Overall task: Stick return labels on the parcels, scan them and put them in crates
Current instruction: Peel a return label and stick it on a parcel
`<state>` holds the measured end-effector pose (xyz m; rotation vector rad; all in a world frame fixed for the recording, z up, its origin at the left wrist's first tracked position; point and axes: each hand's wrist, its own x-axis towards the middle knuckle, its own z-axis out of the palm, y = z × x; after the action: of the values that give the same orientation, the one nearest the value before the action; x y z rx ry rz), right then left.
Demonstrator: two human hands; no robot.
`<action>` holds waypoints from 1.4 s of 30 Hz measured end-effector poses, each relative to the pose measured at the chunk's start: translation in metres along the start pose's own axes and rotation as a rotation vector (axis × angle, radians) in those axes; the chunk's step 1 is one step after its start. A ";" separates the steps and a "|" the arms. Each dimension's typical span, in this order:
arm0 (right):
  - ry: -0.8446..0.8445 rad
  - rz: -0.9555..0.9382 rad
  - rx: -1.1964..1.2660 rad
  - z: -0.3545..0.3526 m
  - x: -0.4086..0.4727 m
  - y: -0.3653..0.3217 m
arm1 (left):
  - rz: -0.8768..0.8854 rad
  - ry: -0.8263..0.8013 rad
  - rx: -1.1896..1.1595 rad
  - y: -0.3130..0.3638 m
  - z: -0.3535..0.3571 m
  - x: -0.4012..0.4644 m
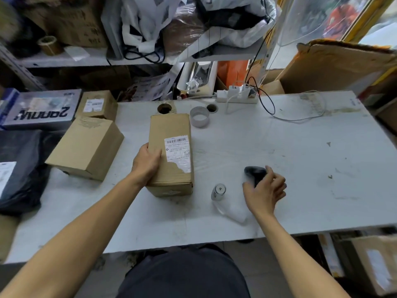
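Holding the tall cardboard parcel (pixel 170 155) w/ my left hand (pixel 146 163), palm flat on its top face, thumb wrapped over the left edge, fingers together. Parcel lies lengthwise mid-table (pixel 300 160), white shipping label (pixel 177 153) on top, label's lower-left part torn. My right hand (pixel 266 190) is over the dark handheld scanner (pixel 254 173), fingers curled loosely round its near end; can't tell if they've actually closed on it. Small white cylinder w/ a metal cap (pixel 218 191) stands just left of that hand. Tape roll (pixel 199 116) sits just beyond the parcel's far right corner. Two more cardboard boxes (pixel 86 147) to the left, near a black poly bag (pixel 19 168). Power strip (pixel 236 96) at the table's far edge.
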<state>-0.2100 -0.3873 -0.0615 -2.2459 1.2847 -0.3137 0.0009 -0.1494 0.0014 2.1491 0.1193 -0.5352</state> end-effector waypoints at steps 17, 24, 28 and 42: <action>-0.290 -0.489 0.280 0.025 -0.029 -0.015 | 1.078 0.100 0.291 -0.006 0.056 -0.081; -0.049 -0.709 0.519 -0.005 -0.031 -0.039 | 0.729 -0.301 0.254 0.010 0.079 -0.092; -0.108 -0.764 0.560 -0.019 -0.026 -0.049 | 0.544 -0.345 -0.014 0.020 0.074 -0.090; -0.842 -0.211 1.150 -0.038 -0.012 -0.075 | 0.548 -0.402 -0.334 0.032 0.047 -0.082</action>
<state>-0.1787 -0.3597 0.0121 -1.2318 0.2432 -0.0918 -0.0799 -0.1963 0.0358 1.6169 -0.5502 -0.5604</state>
